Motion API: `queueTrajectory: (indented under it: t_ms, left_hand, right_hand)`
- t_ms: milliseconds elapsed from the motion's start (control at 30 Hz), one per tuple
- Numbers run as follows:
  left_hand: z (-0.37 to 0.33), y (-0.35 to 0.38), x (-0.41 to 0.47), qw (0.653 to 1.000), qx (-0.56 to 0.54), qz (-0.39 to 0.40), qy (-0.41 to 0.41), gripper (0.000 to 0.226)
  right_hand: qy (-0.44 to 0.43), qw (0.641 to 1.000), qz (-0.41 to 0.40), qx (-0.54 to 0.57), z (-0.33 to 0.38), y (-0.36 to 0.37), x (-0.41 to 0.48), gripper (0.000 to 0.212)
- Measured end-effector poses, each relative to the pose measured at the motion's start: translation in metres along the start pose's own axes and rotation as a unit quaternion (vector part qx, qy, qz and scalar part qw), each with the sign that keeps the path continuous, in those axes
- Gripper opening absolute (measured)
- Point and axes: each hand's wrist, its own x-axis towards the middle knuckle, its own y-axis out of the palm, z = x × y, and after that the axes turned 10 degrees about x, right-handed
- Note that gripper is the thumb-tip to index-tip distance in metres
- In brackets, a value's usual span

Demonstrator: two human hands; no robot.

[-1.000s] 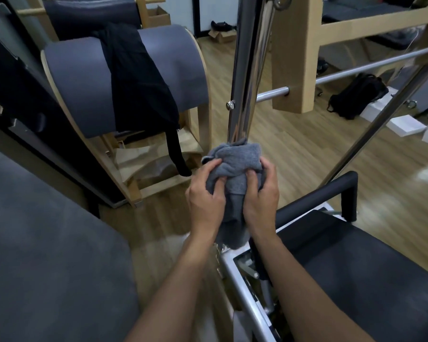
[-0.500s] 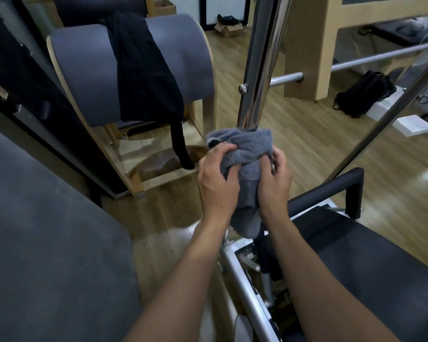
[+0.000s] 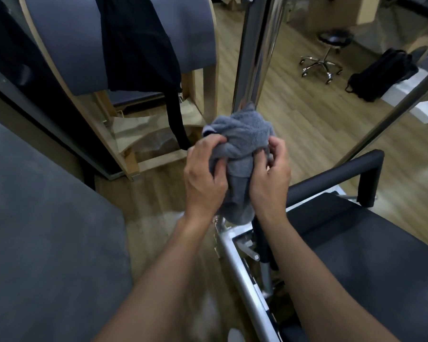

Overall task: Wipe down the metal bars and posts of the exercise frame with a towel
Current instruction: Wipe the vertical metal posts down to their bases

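Underfoot, a wooden floor runs from the near edge to the far side of the room. A broad grey mat fills the near left, and a black pad takes up the near right. At the far left stands a curved wooden barrel with grey padding, and a black cloth hangs over its top and trails down toward its base.

A thick shiny metal post rises upright through the middle of the scene, from the corner of the frame up past the top edge. To its right a thinner metal bar slants up and away to the far right. A black padded handle bar crosses just above the far end of the black pad, and a silver rail runs along the pad's left side toward the near edge.

On the floor at the far right lie a black bag and, left of it, a round stool on chrome wheeled legs.

The grey towel is bunched around the lower part of the post, hiding the metal there. The left hand grips the towel from the left, its fingers curled into the folds. The right hand grips it from the right, fingers likewise curled into the cloth, so both hands clasp the towel against the post.
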Motion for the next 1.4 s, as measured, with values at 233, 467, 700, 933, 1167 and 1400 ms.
queueTrajectory:
  t_ms: [233,467,700,933,1167,1400]
  left_hand:
    - [0.005,0.0,-0.03,0.997,-0.071,-0.001,-0.014,0.026]
    - [0.061,0.006,-0.047,0.991,-0.073,0.092,-0.065,0.03]
    - [0.073,0.034,0.002,0.988,-0.139,0.06,-0.031,0.03]
    - [0.111,0.034,-0.011,0.965,-0.144,0.187,-0.116,0.031]
    - [0.115,0.057,0.017,0.943,-0.248,0.191,-0.117,0.036]
    - [0.145,0.064,-0.024,0.96,-0.11,0.22,-0.136,0.037]
  right_hand:
    - [-0.049,0.997,-0.051,-0.018,-0.013,-0.002,-0.029,0.014]
    - [-0.048,0.993,-0.034,-0.1,-0.059,-0.002,-0.059,0.024]
    - [-0.123,0.983,-0.139,0.0,-0.069,0.045,-0.036,0.033]
    - [-0.041,0.981,-0.188,-0.01,-0.095,0.056,-0.059,0.029]
    - [-0.169,0.958,-0.207,-0.101,-0.107,0.073,-0.045,0.03]
    - [-0.029,0.977,-0.195,-0.078,-0.142,0.064,-0.071,0.034]
